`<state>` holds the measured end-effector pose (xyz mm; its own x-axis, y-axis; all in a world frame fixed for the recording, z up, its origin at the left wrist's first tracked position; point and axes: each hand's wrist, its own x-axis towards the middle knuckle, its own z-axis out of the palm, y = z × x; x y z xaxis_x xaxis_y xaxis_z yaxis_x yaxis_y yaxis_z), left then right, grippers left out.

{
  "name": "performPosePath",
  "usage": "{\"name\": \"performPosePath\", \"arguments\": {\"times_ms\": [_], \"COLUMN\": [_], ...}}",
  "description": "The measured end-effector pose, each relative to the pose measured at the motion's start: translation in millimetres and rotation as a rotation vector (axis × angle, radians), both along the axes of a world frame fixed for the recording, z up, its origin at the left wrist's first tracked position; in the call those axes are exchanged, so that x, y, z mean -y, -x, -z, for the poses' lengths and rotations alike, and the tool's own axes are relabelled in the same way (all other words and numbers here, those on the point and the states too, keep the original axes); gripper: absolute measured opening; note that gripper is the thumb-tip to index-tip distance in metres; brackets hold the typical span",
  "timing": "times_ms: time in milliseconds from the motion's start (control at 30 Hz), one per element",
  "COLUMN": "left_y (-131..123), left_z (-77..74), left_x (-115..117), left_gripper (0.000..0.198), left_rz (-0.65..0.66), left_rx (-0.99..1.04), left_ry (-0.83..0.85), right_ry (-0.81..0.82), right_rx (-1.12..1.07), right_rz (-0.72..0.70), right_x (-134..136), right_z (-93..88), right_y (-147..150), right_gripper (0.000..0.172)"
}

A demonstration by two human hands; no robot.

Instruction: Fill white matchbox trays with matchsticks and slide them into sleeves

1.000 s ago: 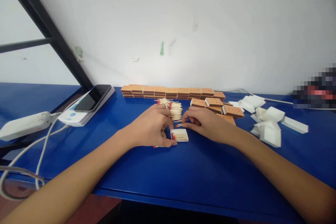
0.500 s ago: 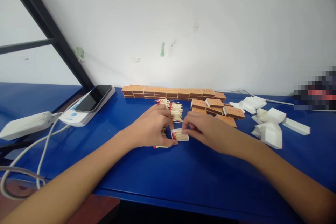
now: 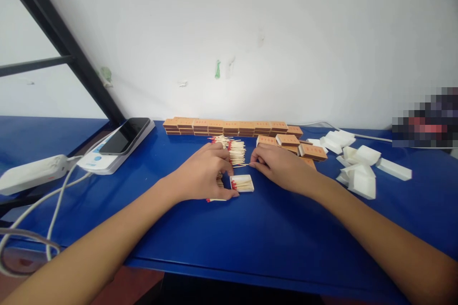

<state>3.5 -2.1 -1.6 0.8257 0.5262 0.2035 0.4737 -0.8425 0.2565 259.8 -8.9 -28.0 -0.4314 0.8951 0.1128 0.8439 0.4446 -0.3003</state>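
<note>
A small white matchbox tray (image 3: 243,183) with red-tipped matches in it lies on the blue table (image 3: 229,233). My left hand (image 3: 203,174) rests beside the tray's left end, thumb touching it, fingers curled over a few loose matches. My right hand (image 3: 279,166) is just behind and right of the tray, fingertips pinched on a match near the pile of loose matches (image 3: 232,148). Its palm faces down.
A row of stacked brown matchbox sleeves (image 3: 229,127) runs along the wall, with more sleeves (image 3: 304,148) to the right. White empty trays (image 3: 358,167) lie scattered at right. At left sit a phone on a white device (image 3: 118,145), a power strip (image 3: 32,174) and cables.
My right hand reached onto the tray half a second ago, then drew back toward the match pile. The left hand stayed put. The view shifted slightly.
</note>
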Motion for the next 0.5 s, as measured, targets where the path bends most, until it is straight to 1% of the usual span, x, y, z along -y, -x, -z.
{"name": "performPosePath", "arguments": {"times_ms": [67,200,333,433,500], "left_y": [0,0,0,0,0], "left_z": [-0.2,0.1,0.2,-0.3,-0.5], "left_x": [0,0,1,1,1], "left_gripper": [0.034,0.035,0.033,0.033,0.033], "left_rz": [-0.004,-0.001,0.005,0.0,0.0], "left_rx": [-0.004,-0.008,0.0,0.001,-0.002], "left_ry": [0.002,-0.002,-0.003,-0.001,0.0], "right_ry": [0.014,0.018,0.026,-0.011,-0.007], "right_rx": [0.015,-0.032,-0.018,-0.037,-0.065], "right_rz": [-0.009,-0.057,-0.085,-0.078,-0.088], "right_x": [3,7,10,10,9], "right_z": [-2.3,-6.6,-3.4,0.1,1.4], "right_y": [1,4,11,13,14], "right_gripper": [0.013,0.014,0.013,0.007,0.005]}}
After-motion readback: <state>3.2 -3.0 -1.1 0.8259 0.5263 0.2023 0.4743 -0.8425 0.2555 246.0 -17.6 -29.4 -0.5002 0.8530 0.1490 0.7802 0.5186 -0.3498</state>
